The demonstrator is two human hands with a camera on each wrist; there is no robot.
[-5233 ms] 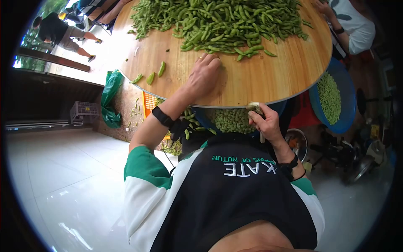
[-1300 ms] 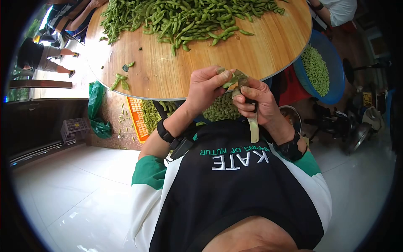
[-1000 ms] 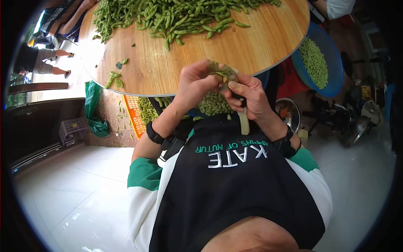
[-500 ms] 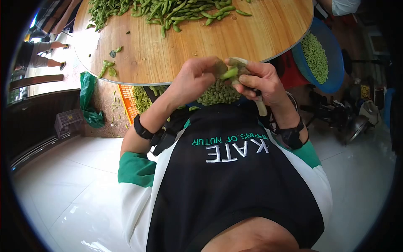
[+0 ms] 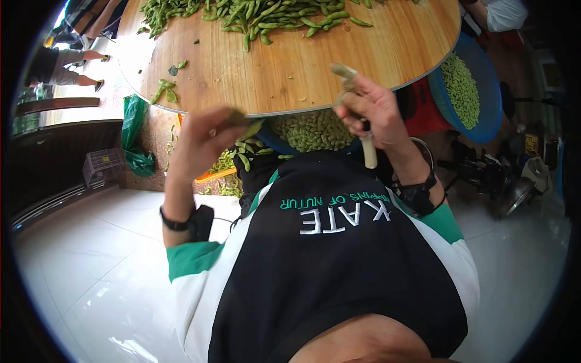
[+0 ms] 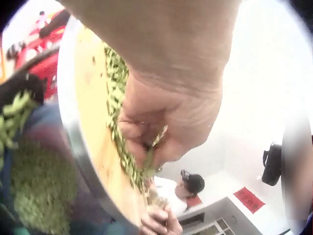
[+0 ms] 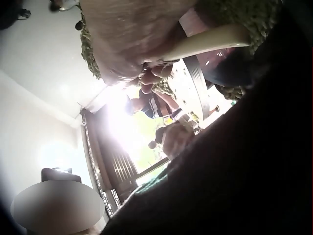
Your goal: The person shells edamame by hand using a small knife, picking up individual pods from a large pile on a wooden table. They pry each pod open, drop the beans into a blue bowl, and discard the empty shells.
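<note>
My left hand [image 5: 209,136], blurred in the head view, pinches a flat green bean pod [image 5: 253,129] just off the table's near edge. The left wrist view shows its fingers curled around green pod pieces [image 6: 155,147]. My right hand [image 5: 376,115] grips a small tool by its cream handle [image 5: 369,152], which sticks out below the palm; the tool's working end is hidden. Pale covers [image 5: 344,71] sit on fingertips of that hand. Between the hands, under the table edge, pale green shelled beans [image 5: 315,131] fill a basin. A heap of green bean pods [image 5: 272,15] lies across the table.
The round wooden table [image 5: 254,75] has a metal rim. A few loose pods [image 5: 166,91] lie at its left. An orange crate [image 5: 216,175] is below the left hand, and a blue basin [image 5: 491,121] of shelled beans stands at right. Other people are around the table.
Earlier the left hand was on the table, then both hands met over a pod. Now the left hand has swung away leftward with a pod, while the right hand stays with the cream-handled tool.
</note>
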